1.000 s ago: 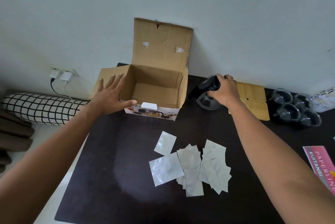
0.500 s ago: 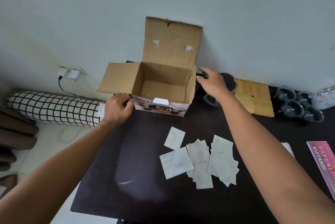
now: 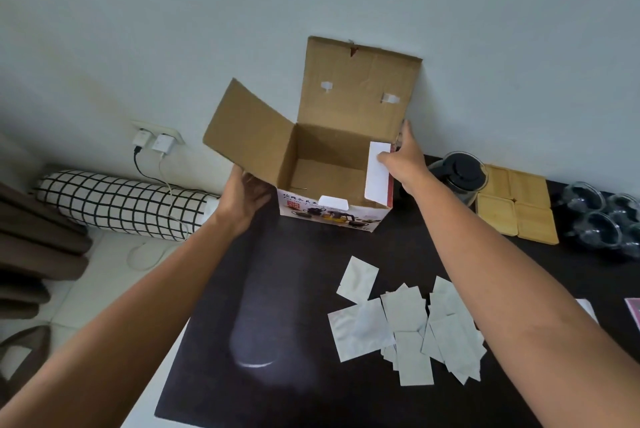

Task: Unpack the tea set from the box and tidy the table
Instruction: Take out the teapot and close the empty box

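One box (image 3: 332, 164), open, at the back of the dark table (image 3: 221, 323) — my left hand (image 3: 247, 197) under its left flap, fingers hidden, grip unclear. My right hand (image 3: 401, 157) pinches the right flap. One glass teapot (image 3: 460, 178) just right of it, four bamboo coasters (image 3: 516, 205), four glass cups (image 3: 602, 216) — loose white sachets (image 3: 408, 320) near me.

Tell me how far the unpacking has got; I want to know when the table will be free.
Done: the box looks empty; teapot, wooden coasters and glass cups sit out on the table. In hand: left hand and right hand grip the box's sides. Left: clearing the box and scattered white packets.
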